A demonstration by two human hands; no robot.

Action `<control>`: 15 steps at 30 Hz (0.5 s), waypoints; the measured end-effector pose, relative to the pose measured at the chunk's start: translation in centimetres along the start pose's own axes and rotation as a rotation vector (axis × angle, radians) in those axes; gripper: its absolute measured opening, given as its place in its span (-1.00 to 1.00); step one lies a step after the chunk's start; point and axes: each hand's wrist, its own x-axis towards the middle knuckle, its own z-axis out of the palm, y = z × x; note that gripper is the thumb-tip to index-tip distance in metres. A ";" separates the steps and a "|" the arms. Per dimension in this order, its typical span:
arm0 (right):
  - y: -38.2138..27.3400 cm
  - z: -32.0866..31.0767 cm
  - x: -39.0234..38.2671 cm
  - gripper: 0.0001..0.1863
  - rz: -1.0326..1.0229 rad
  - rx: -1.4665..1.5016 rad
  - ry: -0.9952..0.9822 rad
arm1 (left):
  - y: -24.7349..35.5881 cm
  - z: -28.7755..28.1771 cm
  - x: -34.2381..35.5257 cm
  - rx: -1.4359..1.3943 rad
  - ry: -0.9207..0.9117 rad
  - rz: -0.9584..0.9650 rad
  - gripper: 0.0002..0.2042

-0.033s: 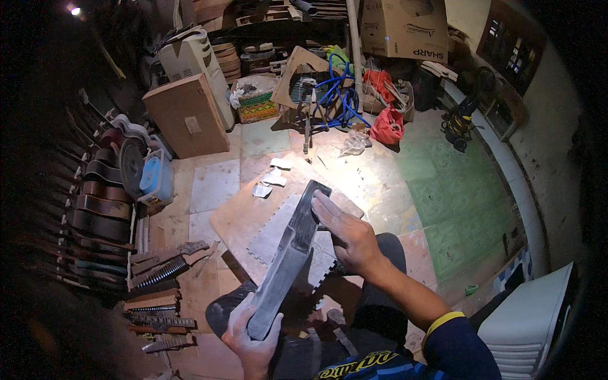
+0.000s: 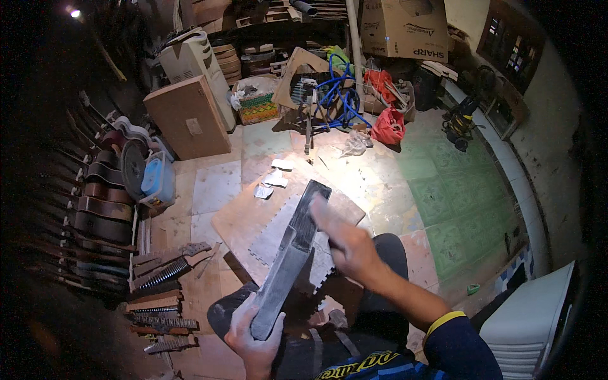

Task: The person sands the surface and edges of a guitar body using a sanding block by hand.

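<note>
A long, dark piece coated in grey dust (image 2: 282, 278), shaped somewhat like a guitar neck with a step partway along, slants across my lap. Its lower, rounded end lies in my left hand (image 2: 244, 332), thumb on one side and fingers on the other. At the far, squarer end is my right hand (image 2: 351, 244), its fingers blurred over the dark upper face. Whether something thin lies under those fingers cannot be made out. Beneath the piece, a grey mat with toothed edges (image 2: 269, 237) rests on a tan board (image 2: 231, 218).
Crumpled white paper scraps (image 2: 276, 180) lie on the board. To the left are guitar necks (image 2: 164, 323) and a rack of guitar bodies (image 2: 98, 218). A blue hose (image 2: 342, 95) and a red bag (image 2: 387, 126) sit beyond; a white plastic case (image 2: 529, 323) stands right.
My right hand's fingers have shifted slightly along the far end and become blurred. My left hand keeps its grip on the lower end. The whole view has shifted a little.
</note>
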 end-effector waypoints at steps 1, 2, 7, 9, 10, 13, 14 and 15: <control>-1.5 0.3 -0.2 -0.22 0.025 0.067 0.019 | 0.2 0.0 0.1 0.004 -0.002 0.005 -0.43; -3.0 0.2 -0.4 -0.20 -0.055 0.222 -0.002 | 0.4 -0.2 0.3 0.014 -0.016 -0.019 -0.45; 1.2 -0.4 1.2 -0.15 0.022 -0.075 0.033 | 0.6 -0.1 0.8 0.006 -0.045 -0.021 -0.46; -1.8 1.2 0.1 -0.15 -0.038 0.136 0.068 | 0.7 -0.2 1.1 0.048 -0.064 -0.040 -0.45; -2.6 1.4 -0.2 -0.14 -0.108 0.261 0.041 | 0.6 -0.3 1.2 0.049 -0.068 -0.031 -0.45; 2.8 1.8 1.3 -0.17 -0.383 0.156 -0.008 | -0.1 -0.9 1.6 0.031 -0.065 -0.047 -0.47; 4.3 1.7 1.9 -0.20 -0.234 -0.059 0.069 | -0.1 -1.1 1.7 0.057 -0.059 -0.023 -0.47; 5.6 1.1 2.7 -0.20 -0.075 -0.169 0.127 | 0.0 -1.0 1.9 0.059 -0.052 0.004 -0.47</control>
